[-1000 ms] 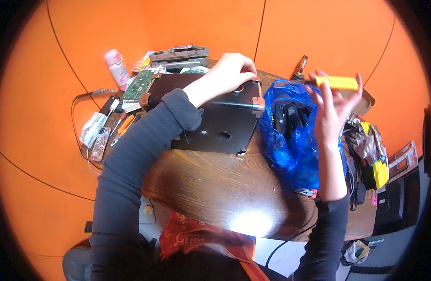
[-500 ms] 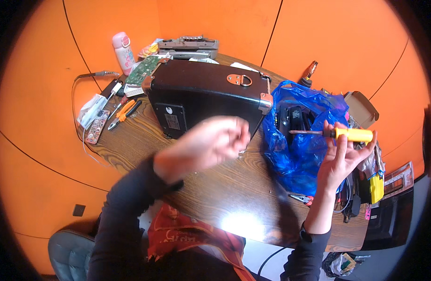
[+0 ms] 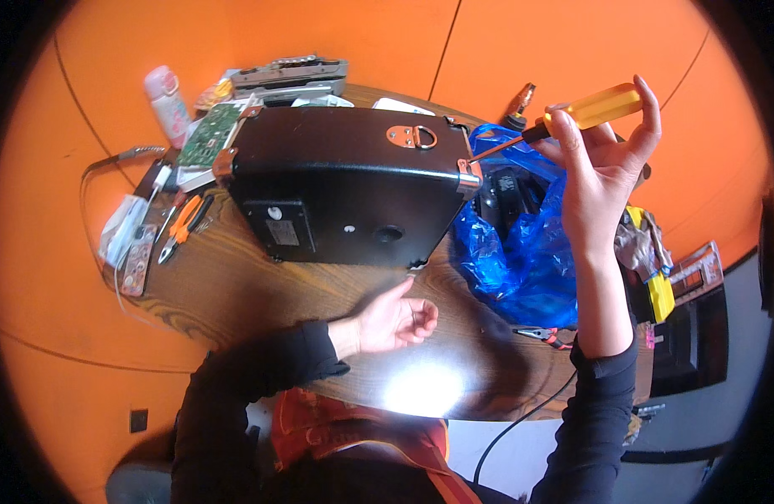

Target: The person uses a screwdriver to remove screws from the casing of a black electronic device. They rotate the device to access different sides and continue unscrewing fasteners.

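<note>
CHANGE: yellow screwdriver (image 3: 605,105) now reaches black case's (image 3: 336,181) upper right metal corner (image 3: 468,178), tip apparently on it | RIGHT HAND (image 3: 595,172): pinches the handle, right of case | LEFT HAND (image 3: 394,323): off the case, before it, half-curled, holding nothing | MEANING: tool seems lined up there

The case (image 3: 345,186) was black with copper-coloured corners (image 3: 469,178), the screwdriver handle (image 3: 607,106) was yellow, the bag (image 3: 526,290) was blue, the tabletop (image 3: 320,294) was brown with dark wood grain, the wall (image 3: 370,34) was orange, the circuit board (image 3: 210,139) was green.
</note>
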Tool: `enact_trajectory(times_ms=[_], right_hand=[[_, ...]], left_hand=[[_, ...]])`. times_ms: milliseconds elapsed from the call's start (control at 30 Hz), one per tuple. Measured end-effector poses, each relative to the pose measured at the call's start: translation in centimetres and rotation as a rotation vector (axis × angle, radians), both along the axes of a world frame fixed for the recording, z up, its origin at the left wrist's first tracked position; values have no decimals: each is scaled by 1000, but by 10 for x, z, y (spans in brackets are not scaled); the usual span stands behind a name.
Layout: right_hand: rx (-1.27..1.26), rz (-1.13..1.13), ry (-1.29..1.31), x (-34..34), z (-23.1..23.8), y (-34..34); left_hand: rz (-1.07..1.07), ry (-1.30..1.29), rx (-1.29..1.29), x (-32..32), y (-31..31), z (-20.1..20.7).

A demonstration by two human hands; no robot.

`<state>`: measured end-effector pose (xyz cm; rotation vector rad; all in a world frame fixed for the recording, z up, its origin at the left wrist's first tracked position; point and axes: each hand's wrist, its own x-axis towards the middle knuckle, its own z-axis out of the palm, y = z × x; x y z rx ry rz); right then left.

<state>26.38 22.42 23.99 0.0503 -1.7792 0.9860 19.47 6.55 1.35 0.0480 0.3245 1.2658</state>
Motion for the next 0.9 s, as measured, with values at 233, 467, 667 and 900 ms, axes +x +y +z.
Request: enact_trajectory(times_ms=[233, 467, 667, 900], right_hand=[[38, 53, -4, 0, 0, -1], [239, -167, 16, 7, 3, -17], [293, -191, -18, 5, 7, -25], [399, -110, -67, 1, 6, -18]], left_hand=[[-57, -142, 43, 9, -12, -7], [-119, -289, 63, 15, -24, -5], [-180, -303, -42, 18, -28, -3], [-170, -296, -84, 16, -28, 1]])
